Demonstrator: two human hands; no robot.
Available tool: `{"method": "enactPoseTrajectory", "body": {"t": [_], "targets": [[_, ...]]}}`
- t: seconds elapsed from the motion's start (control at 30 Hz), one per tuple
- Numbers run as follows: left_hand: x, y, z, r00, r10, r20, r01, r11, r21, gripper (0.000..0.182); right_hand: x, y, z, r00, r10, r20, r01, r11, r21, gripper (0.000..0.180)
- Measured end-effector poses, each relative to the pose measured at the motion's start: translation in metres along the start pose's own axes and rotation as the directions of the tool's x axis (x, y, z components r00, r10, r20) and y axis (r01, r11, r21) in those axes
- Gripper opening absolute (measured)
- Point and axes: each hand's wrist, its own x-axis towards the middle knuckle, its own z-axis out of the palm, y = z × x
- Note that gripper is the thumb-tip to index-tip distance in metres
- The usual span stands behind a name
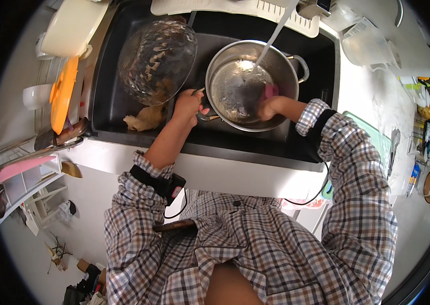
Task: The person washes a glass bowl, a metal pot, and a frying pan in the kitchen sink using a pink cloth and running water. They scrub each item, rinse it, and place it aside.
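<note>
A stainless steel pot (220, 72) stands in the right basin of a dark double sink (314, 87). From the faucet, a stream of water (276, 36) runs down into it, and shallow water (234, 87) covers its bottom. My left hand (189, 107) grips the pot's left handle, which the fingers partly hide. Inside the pot, my right hand (272, 107) holds a pink scrubbing pad or cloth (271, 90) low against the right side; its fingertips are hard to see. The right handle (303, 68) is free.
In the left basin, a clear domed lid or bowl (158, 63) leans above a tan, rough loofah-like piece (146, 118). Left of the sink are a cream basin (72, 30), an orange lid (63, 95) and a white cup (37, 97). A translucent jug (365, 47) stands on the right counter.
</note>
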Motion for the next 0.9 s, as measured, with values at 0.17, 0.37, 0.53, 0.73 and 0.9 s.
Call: {"method": "enactPoseTrajectory", "body": {"t": [0.17,0.37,0.53,0.73,0.9], "targets": [[-0.006,0.005,0.010,0.999,0.030,-0.017,-0.030,0.999,-0.018,0.008,0.015,-0.056,-0.042,0.897,-0.350,-0.268,0.138,-0.353,0.925,0.018],[-0.002,0.012,0.009,0.999,0.025,0.045,-0.030,0.992,0.124,0.011,0.012,-0.012,-0.105,0.848,0.340,-0.407,0.406,-0.910,0.084,0.015],[0.002,0.013,0.005,0.999,0.031,0.031,-0.035,0.990,0.138,0.014,-0.004,0.052,-0.072,0.850,0.495,-0.181,0.182,-0.598,-0.780,0.025],[-0.003,0.017,0.008,0.997,0.045,0.058,-0.056,0.979,0.194,0.014,-0.001,0.024,-0.097,0.790,0.579,-0.201,0.416,-0.747,-0.518,0.015],[0.000,0.024,0.019,0.997,0.067,0.034,-0.072,0.971,0.228,0.013,-0.013,-0.033,-0.101,0.713,0.158,-0.683,0.494,-0.805,0.329,0.035]]}}
